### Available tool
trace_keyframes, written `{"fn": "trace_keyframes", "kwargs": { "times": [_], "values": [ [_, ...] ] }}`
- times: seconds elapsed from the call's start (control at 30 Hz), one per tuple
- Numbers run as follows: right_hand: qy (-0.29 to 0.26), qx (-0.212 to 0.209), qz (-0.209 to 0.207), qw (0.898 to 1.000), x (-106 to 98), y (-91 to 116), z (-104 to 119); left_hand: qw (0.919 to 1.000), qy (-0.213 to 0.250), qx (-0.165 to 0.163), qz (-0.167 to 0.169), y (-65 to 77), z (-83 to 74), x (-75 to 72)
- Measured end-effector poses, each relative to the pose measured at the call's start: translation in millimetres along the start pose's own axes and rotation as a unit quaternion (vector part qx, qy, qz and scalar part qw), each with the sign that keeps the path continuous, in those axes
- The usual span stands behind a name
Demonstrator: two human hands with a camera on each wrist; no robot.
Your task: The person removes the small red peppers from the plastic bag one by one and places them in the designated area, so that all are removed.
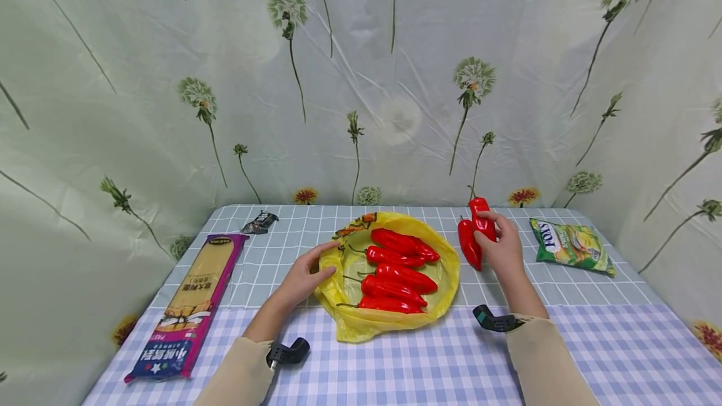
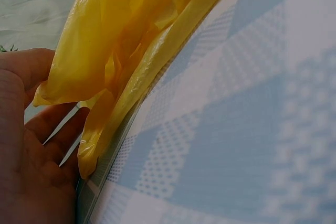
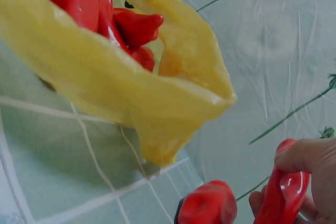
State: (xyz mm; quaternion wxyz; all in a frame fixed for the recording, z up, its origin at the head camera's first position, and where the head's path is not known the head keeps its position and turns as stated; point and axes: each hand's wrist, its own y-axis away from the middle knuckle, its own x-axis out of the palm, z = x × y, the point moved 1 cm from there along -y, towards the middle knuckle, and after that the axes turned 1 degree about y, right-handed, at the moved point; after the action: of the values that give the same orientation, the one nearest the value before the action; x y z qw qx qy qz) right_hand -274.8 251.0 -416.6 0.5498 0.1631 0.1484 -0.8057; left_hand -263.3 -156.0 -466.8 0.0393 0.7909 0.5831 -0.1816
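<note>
In the head view my right hand pinches a red chili pepper between thumb and fingers, its thin stem pointing away. A second red pepper lies on the cloth just left of it. The right wrist view has the thumb pressed along the held pepper, with the loose one beside it. At the left rim of a yellow plastic bag, my left hand touches the bag with thumb and fingers spread apart. Several red peppers lie in the wide mouth of the bag.
A long pack of pasta lies at the left, with a small black wrapper behind it. At the right is a green FOX'S packet. A curtain with dandelion prints rises behind the checked tablecloth.
</note>
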Motion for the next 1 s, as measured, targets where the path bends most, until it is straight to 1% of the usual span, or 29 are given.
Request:
{"fn": "trace_keyframes", "kwargs": {
  "times": [0.27, 0.43, 0.8, 1.0],
  "values": [
    [0.008, 0.009, -0.007, 1.0, -1, -5, -9, 1.0, -0.001, -0.002, 0.0, -0.7, -0.2, 0.3],
    [0.011, 0.024, -0.003, 1.0, -2, -5, -14, 1.0, -0.004, -0.006, 0.002, -0.2, 0.6, 0.5],
    [0.043, 0.038, 0.015, 0.998, -6, -8, -26, 1.0, 0.006, 0.002, 0.004, -0.3, -0.4, 0.3],
    [0.044, 0.056, 0.03, 0.997, -6, -9, -30, 1.0, 0.002, 0.008, 0.001, -0.4, 0.4, 0.5]
  ]
}}
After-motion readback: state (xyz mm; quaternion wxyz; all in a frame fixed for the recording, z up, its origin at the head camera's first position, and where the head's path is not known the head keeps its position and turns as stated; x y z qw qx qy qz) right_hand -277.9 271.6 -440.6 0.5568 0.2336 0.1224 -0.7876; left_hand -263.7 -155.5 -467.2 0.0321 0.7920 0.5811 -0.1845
